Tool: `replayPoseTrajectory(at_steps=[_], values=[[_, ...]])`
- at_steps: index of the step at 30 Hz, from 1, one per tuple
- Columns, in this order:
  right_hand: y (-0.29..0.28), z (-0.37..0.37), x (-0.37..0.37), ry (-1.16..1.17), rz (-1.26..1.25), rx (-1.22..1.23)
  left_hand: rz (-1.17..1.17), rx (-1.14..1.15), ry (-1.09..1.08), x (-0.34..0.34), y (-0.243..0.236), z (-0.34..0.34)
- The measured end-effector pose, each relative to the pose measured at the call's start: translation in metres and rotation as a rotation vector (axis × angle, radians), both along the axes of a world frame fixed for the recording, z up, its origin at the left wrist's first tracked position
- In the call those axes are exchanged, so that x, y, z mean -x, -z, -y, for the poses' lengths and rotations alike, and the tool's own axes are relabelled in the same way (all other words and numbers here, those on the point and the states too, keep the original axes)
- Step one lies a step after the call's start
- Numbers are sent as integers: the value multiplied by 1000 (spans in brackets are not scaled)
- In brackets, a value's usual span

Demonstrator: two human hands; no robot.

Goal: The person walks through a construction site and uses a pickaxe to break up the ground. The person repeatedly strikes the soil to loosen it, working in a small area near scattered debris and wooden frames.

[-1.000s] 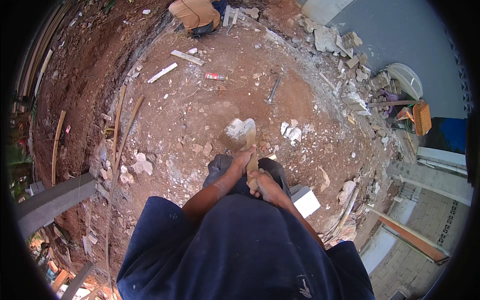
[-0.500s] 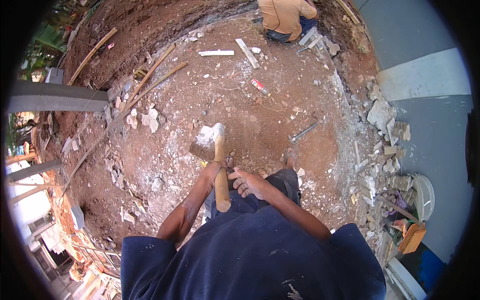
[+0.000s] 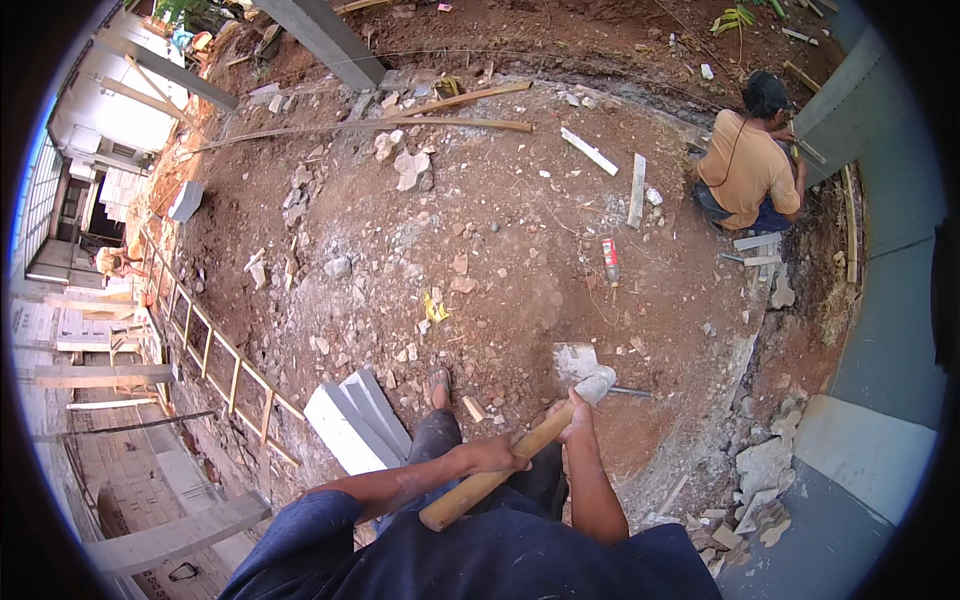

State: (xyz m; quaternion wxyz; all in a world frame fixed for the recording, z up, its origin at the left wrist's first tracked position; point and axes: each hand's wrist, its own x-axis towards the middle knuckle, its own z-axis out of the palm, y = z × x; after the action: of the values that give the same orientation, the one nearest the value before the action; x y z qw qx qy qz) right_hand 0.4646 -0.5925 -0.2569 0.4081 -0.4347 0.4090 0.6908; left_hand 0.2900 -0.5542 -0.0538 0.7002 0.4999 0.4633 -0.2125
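A hoe [image 3: 460, 500] with a thick wooden handle slants across the front of my body, its butt end near my waist and its head up to the right. My left hand [image 3: 497, 454] is wrapped round the middle of the handle. Higher up, close to the whitish socket, my right hand [image 3: 577, 417] grips the same handle. The flat, dirt-smeared blade [image 3: 574, 360] is just above the ground. Behind the hoe head a metal rod [image 3: 632, 392] lies on the soil, partly hidden.
Grey-white beams [image 3: 358, 425] lie beside my foot. A red-labelled bottle [image 3: 611, 262], wood strips [image 3: 590, 150] and rubble [image 3: 412, 170] are scattered ahead. A co-worker [image 3: 752, 170] squats at far right by a grey post [image 3: 840, 105]. Broken concrete [image 3: 765, 465] lines the right wall.
My view and body have turned left. The hoe has swung from upright to slanting right. My right hand, earlier open beside the handle, now grips it near the head.
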Motion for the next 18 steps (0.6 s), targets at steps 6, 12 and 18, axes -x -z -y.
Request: replayPoseTrajectory(at_steps=[6, 12, 18], values=[[19, 80, -64, 146, 373, 132, 195, -329, 448, 20, 1, 27], [43, 121, -81, 148, 398, -80, 76, -455, 575, 67, -16, 19], [1, 68, -15, -53, 561, 82, -80, -466, 439, 141, 5, 54]])
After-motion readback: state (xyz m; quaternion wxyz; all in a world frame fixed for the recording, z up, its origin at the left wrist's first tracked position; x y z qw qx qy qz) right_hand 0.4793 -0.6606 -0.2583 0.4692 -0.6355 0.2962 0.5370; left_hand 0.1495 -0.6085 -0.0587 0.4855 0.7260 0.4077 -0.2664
